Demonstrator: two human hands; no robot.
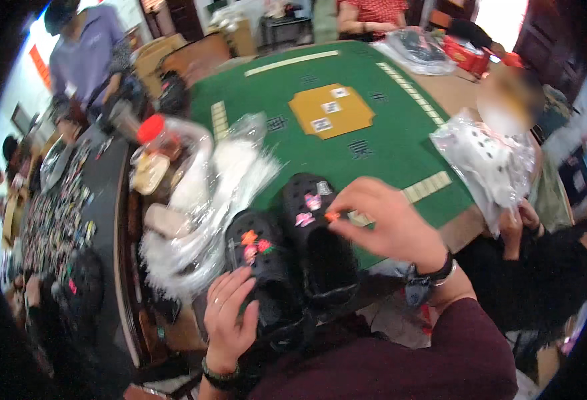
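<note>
Two black clog shoes lie side by side at the near edge of a green table [380, 143]. The left clog [267, 267] carries red and orange charms, the right clog [320, 233] pink and white ones. My left hand [230, 317] rests flat against the left clog's side, fingers spread. My right hand [383, 223] hovers over the right clog and pinches a small orange charm [333, 216] between thumb and fingertips. A dark watch sits on my right wrist.
Crumpled clear plastic bags [203, 200] and a red-lidded jar [157, 137] sit left of the clogs. A person at the right holds a bagged item [490, 167]. Another person stands at the far left. A dark counter [60, 220] with many small pieces runs along the left.
</note>
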